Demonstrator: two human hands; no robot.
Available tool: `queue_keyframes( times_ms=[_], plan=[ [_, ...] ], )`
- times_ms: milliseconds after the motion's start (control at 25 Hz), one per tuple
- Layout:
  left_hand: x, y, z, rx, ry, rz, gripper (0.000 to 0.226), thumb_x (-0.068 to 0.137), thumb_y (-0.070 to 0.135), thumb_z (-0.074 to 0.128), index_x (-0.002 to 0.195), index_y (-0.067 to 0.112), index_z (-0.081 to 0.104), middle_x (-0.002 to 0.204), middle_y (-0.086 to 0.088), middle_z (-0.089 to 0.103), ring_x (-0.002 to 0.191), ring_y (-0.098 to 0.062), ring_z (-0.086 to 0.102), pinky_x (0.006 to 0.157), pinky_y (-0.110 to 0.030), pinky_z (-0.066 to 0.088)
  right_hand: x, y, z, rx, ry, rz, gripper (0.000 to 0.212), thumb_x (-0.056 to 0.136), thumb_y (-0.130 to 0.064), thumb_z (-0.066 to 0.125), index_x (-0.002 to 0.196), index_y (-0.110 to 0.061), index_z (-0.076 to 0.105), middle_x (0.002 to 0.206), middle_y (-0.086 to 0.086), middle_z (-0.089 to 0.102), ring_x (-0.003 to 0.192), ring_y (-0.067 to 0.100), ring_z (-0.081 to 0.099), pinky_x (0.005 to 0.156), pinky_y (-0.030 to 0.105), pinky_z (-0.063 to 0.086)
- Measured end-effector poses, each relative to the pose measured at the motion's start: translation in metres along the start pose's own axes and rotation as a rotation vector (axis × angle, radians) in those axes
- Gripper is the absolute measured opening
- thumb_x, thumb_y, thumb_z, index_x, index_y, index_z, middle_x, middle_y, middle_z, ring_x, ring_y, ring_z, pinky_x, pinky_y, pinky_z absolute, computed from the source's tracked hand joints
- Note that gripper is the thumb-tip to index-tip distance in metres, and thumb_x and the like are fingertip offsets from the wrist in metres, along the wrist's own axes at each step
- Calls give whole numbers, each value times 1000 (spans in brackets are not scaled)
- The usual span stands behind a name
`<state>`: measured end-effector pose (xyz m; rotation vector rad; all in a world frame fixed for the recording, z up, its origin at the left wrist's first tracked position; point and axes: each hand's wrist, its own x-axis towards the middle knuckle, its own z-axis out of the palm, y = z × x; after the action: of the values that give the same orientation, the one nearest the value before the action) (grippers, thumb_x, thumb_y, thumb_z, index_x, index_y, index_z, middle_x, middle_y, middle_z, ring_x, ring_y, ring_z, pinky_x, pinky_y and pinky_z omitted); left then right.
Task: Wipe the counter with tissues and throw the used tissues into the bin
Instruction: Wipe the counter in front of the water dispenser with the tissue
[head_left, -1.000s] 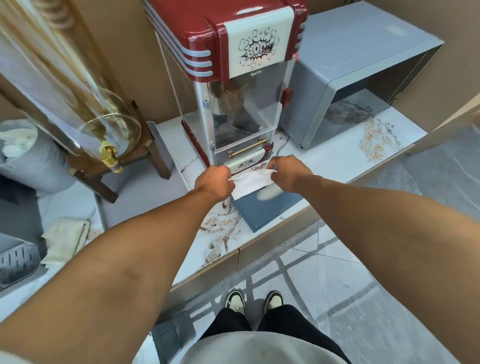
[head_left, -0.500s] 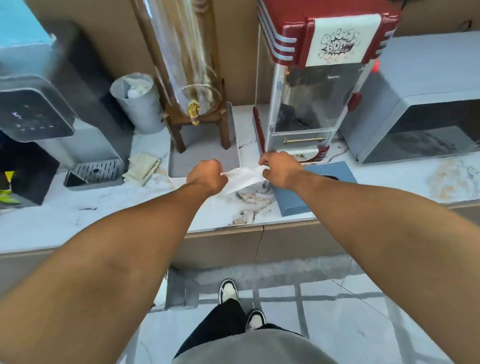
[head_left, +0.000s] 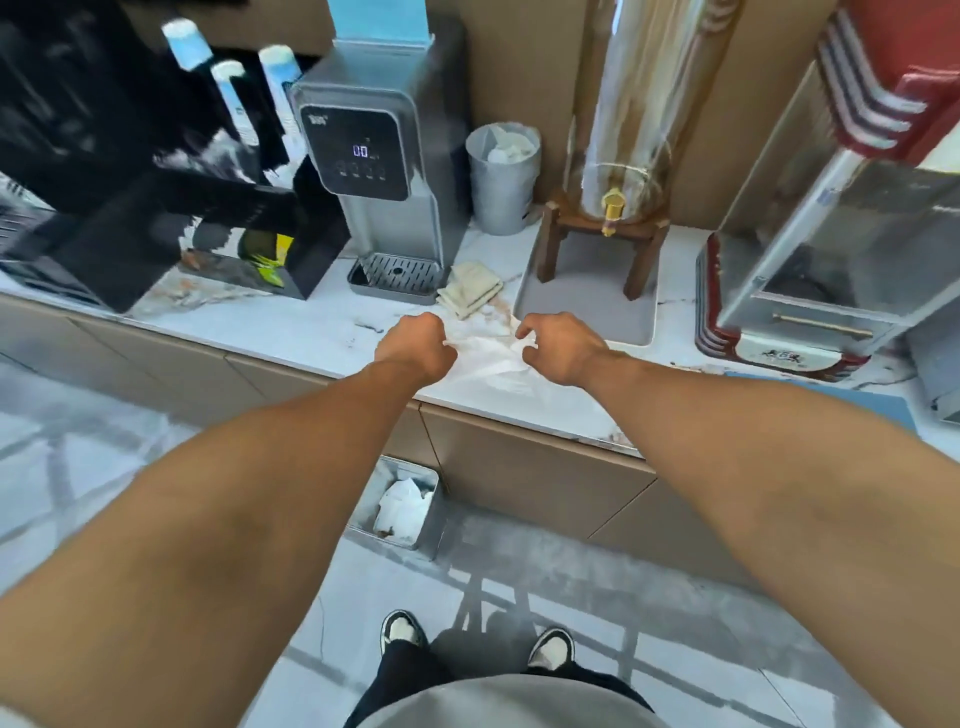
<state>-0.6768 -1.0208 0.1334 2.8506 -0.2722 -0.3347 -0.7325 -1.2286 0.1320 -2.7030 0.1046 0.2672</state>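
White tissue (head_left: 491, 358) gripped by left hand (head_left: 415, 345) and right hand (head_left: 558, 348) above stained counter (head_left: 311, 332). Wiping not finished; bin (head_left: 397, 504) already holds tissues.

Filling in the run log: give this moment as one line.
phase: pre-wipe | left hand + right hand: holding tissue above counter | bin: on floor, holds tissues

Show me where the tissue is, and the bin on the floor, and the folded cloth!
tissue (head_left: 488, 356): head view, middle of the white sheet stretched between the hands.
bin (head_left: 363, 499): head view, left metal wall.
folded cloth (head_left: 470, 287): head view, centre of its top fold.
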Motion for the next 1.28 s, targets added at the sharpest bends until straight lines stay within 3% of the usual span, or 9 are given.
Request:
queue_keyframes(
  times_ms=[280, 560, 800, 1080, 1280],
  plan=[
    [17, -109, -24, -41, -10, -41, 24, 89, 24, 61, 107, 9, 68, 110, -15, 68, 100, -36, 63, 84, -37, 54, 43, -98, 44, 17, -28, -44, 26, 93, -36, 62, 117, -25, 64, 113, 8, 66, 104, 26, 60, 91, 37, 51],
    [52, -191, -44, -73, -18, -25, 19, 88, 22, 61, 102, 10, 68, 103, -15, 68, 92, -36, 63, 75, -35, 52, 77, -159, 83, 13, -15, 19, 19, 95, -30, 60, 112, -23, 65, 110, 7, 67, 100, 25, 61, 88, 39, 52],
    [85, -214, -42, -81, -39, -6, 15, 90, 18, 62, 102, 11, 68, 103, -15, 69, 93, -35, 64, 82, -38, 56, 107, -172, 97, 24, -14, 40, 19, 96, -26, 52, 111, -29, 64, 108, 5, 66, 97, 24, 60, 85, 38, 54],
    [149, -213, -38, -77, -52, -8, 19, 90, 12, 62, 108, 13, 68, 107, -14, 69, 96, -34, 64, 72, -33, 48, 173, -156, 103, 64, 14, 65, 18, 94, -26, 51, 104, -26, 67, 90, 1, 62, 95, 27, 61, 76, 32, 51],
    [187, -217, -31, -53, -62, -17, 10, 89, 15, 61, 95, 17, 69, 95, -13, 70, 78, -31, 58, 65, -32, 46, 215, -143, 108, 46, 44, 77, 18, 92, -24, 50, 96, -21, 68, 104, 5, 67, 99, 25, 60, 78, 33, 52]
  ],
)
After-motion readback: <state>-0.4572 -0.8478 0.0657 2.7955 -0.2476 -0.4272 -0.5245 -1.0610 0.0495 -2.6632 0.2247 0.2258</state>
